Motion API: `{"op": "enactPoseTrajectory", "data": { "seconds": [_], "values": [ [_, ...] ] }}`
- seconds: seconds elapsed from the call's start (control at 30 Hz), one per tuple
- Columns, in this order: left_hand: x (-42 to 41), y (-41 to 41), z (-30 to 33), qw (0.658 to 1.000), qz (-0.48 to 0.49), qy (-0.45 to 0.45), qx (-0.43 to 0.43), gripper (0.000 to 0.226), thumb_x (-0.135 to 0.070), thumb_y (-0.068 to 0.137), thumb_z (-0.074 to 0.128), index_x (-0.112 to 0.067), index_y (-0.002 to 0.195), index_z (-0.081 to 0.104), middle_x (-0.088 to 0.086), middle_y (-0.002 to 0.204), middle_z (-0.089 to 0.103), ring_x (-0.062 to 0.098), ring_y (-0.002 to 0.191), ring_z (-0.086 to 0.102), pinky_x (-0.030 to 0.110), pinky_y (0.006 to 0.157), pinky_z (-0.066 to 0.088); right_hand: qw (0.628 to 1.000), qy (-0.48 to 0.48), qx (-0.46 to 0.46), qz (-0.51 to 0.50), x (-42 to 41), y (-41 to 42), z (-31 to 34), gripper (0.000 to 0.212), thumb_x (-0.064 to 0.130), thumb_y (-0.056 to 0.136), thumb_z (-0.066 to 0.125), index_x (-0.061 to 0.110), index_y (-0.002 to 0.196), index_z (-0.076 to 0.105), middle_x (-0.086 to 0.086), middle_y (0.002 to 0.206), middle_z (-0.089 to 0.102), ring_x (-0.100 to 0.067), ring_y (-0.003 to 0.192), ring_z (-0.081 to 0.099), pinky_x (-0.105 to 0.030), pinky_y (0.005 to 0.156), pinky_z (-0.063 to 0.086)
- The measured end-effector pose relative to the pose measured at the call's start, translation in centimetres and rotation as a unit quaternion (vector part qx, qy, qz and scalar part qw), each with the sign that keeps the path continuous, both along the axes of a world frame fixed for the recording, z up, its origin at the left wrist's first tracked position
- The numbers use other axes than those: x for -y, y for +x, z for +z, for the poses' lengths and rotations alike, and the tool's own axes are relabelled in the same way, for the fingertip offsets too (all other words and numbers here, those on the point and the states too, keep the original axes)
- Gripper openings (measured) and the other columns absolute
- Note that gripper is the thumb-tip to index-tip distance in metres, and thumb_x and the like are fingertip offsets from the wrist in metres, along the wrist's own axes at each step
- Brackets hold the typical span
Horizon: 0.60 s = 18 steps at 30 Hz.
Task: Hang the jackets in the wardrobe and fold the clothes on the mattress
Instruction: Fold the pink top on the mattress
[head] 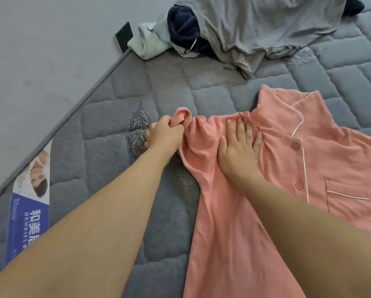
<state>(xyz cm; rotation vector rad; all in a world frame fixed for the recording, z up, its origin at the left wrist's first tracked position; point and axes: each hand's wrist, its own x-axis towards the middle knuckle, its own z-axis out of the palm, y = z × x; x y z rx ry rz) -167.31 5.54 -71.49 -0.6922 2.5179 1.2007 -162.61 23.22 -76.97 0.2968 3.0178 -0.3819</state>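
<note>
**Pink shirt spread on the mattress, sleeve bunched in your left hand**

Head view: the salmon-pink button-front pyjama shirt [266, 179] lies front-up on the grey quilted mattress [107, 134], collar toward the far side, its white piping tracing the lapel, the placket and the top edge of the chest pocket. Two pink buttons show along the placket. The body of the shirt lies mostly flat, but the cloth is rumpled into soft folds under and between your hands.

Your left hand [165, 134] has its fingers curled round the bunched end of the sleeve at the shirt's left edge — a firm fistful. Your right hand [238, 147] lies flat on the cloth just beside it, fingers straight and spread, pressing the shoulder area down.

Farther back on the mattress, well apart from the shirt, sits a heap of clothes — a grey garment [266, 29] draped over a dark navy fleece piece [182, 24], with a pale mint one [145, 44] at the left.
</note>
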Motion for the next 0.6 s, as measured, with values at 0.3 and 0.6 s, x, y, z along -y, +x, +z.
{"op": "enactPoseTrajectory", "data": {
  "seconds": [0.3,0.6],
  "values": [
    [12.2,2.5,5.2,0.782,0.475,0.398,-0.067,0.033,0.002,0.092,0.036,-0.018,0.075,0.056,-0.001,0.073,0.065,0.011,0.064,0.064,0.020,0.052,0.051,0.998,0.051,-0.024,-0.024,0.4,-0.6,-1.7,0.066,0.044,0.094,0.024,0.021,0.156,0.020,-0.006,0.164,0.013,-0.024,0.152,0.000,-0.054,0.120,-0.002],
    [18.3,5.1,4.7,0.790,-0.376,-0.450,-0.180,0.032,-0.002,0.070,0.062,-0.017,0.098,0.060,0.013,0.112,0.051,0.034,0.096,0.047,0.049,0.089,0.037,0.998,0.052,-0.035,-0.031,0.3,-0.4,-2.4,0.066,0.042,0.094,0.026,0.019,0.155,0.021,-0.007,0.164,0.013,-0.025,0.152,0.001,-0.055,0.120,-0.003]
  ]
}}
